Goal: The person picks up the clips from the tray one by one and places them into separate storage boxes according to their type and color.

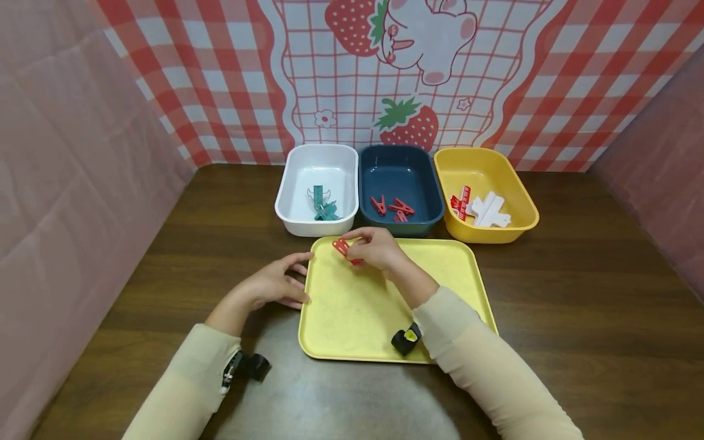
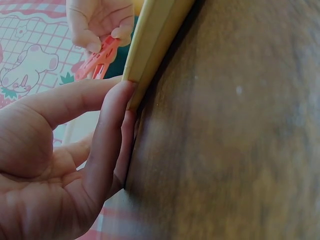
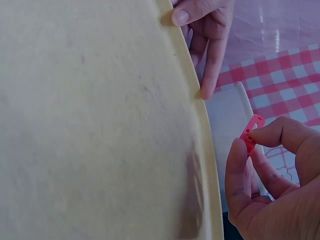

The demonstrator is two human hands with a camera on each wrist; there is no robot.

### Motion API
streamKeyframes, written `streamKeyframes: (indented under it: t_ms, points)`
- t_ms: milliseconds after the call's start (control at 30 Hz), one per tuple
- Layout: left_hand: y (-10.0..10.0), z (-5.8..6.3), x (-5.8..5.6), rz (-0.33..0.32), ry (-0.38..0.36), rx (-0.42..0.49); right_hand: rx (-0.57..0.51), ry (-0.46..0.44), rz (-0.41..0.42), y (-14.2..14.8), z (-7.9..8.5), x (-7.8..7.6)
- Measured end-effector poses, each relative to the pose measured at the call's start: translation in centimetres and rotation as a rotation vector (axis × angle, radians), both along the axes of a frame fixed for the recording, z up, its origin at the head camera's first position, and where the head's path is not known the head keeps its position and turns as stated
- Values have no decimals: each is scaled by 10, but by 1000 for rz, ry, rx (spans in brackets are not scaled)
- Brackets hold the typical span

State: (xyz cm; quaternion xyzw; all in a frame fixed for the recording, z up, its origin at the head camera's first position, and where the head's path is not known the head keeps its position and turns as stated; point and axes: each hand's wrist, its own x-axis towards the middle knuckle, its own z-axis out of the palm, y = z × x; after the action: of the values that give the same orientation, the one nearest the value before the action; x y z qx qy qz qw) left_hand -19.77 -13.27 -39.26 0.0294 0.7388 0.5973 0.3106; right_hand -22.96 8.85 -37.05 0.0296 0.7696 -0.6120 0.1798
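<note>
My right hand (image 1: 378,249) pinches a red plastic clothespin (image 1: 341,247) between thumb and fingertips, above the far left part of the yellow tray (image 1: 352,324). In the right wrist view, the clothespin (image 3: 252,131) shows between the fingertips, just off the tray's rim (image 3: 212,160). My left hand (image 1: 275,284) rests against the tray's left edge with fairly straight, spread fingers. The left wrist view shows its fingertips (image 2: 126,89) touching the rim. Behind the tray, the dark blue bin (image 1: 398,160) holds several red clothespins (image 1: 401,206).
A white bin (image 1: 316,156) with green clips (image 1: 326,211) stands left of the blue one. To its right, a yellow bin (image 1: 517,198) contains white clips (image 1: 488,211) and a red clip (image 1: 462,201). A checked cloth (image 1: 231,79) hangs behind the bins on the wooden table (image 1: 594,293).
</note>
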Motion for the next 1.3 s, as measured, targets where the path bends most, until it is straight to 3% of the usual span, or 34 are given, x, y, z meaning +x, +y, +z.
streamKeyframes:
  t_ms: [600,1300]
  points:
    - [1,1,0,9,0,-20,22,57,10,16,19,-3]
    - [1,1,1,5,-1,-19,28,103,-62,41,33,-11]
